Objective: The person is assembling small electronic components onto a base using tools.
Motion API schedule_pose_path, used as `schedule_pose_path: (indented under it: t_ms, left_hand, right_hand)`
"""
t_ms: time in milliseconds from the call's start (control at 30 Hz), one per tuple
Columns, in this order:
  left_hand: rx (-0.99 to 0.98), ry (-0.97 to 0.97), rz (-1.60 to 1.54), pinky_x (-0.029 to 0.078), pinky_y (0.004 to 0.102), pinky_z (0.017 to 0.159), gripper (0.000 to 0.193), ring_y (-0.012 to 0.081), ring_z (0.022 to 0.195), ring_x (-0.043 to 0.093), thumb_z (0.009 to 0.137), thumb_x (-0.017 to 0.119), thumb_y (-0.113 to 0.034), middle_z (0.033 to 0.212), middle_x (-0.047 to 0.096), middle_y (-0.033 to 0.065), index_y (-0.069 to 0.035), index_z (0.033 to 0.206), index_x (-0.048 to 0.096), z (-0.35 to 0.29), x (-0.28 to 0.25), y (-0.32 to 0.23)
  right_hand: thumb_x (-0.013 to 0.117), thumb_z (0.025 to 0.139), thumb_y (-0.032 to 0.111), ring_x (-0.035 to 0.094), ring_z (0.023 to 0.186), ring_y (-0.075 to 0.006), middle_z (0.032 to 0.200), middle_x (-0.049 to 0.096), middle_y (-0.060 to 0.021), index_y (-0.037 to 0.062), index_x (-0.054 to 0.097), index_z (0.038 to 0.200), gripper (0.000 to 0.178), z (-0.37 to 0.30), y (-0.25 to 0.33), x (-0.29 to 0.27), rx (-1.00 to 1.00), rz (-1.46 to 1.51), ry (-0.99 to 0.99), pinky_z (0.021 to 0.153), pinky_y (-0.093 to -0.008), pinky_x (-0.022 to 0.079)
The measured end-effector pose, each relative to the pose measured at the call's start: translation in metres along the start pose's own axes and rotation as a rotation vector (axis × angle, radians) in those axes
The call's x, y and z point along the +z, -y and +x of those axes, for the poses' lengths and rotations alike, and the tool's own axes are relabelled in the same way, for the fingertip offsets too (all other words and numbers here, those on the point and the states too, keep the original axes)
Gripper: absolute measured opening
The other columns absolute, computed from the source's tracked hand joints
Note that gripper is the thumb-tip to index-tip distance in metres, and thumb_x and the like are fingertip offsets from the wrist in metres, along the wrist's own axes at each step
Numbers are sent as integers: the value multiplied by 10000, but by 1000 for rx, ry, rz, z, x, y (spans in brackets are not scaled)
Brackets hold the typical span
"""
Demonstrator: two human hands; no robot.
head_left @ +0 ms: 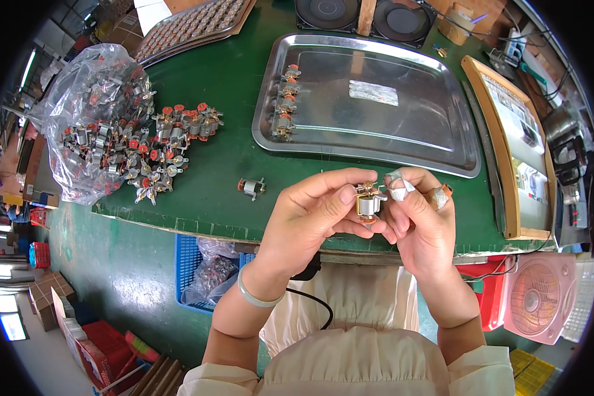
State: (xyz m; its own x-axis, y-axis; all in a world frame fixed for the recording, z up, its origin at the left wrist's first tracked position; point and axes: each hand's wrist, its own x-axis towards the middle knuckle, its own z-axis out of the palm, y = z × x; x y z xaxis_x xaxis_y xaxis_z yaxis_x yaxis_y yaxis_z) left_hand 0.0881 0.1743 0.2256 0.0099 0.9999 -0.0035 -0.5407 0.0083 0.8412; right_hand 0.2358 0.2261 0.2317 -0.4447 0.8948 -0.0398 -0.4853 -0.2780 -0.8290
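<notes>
Over the table's front edge, my left hand point(317, 208) pinches a small silver metal part point(369, 205) with a brass-coloured frame and an orange end, like a small motor or coil. My right hand point(419, 211) is closed close against the part's right side, thumb and forefinger pressed together; a thin wire shows by their tips, but what they grip is mostly hidden. White tape wraps some right fingertips. One similar loose part point(251, 188) lies on the green table left of my hands.
A steel tray point(416, 142) holds a short row of like parts point(285, 105) along its left side. A clear plastic bag point(66, 152) spills a pile of parts point(171, 142) at the left. Behind stands a filled tray point(191, 30); a wooden frame point(508, 145) is at right.
</notes>
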Motion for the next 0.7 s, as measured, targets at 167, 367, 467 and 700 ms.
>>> schedule_pose_path:
  t_ms: [167,367,467,700]
  left_hand:
    - [0,10,25,550,307,650,306,280,768,636,905,426,-144,974,592,170,50,1139,459,1,3,-1]
    - [35,-48,-78,535,283,682,236,199,782,620,883,490,-141,908,585,115,35,1040,486,3,3,3]
    - [154,-63,55,531,276,674,187,174,788,608,874,497,-94,926,577,108,38,1005,473,1,8,4]
    - [628,-371,471,471,220,606,95,107,701,551,831,548,-35,820,556,65,23,905,533,8,23,21]
  right_hand:
    - [574,803,67,393,467,-51,682,531,-32,-32,529,961,192,-3,4,-7,0,16,-24,395,-224,348]
    - [570,749,-34,369,469,-20,603,436,17,-36,468,1046,314,-16,0,-3,62,-200,86,418,-180,330]
    - [519,763,-59,321,528,1,612,406,47,-28,488,1006,248,-16,-5,3,-21,-353,87,479,-165,281]
    - [511,764,-51,329,558,8,628,429,57,-37,501,976,212,-9,-17,11,-181,-321,11,493,-164,277]
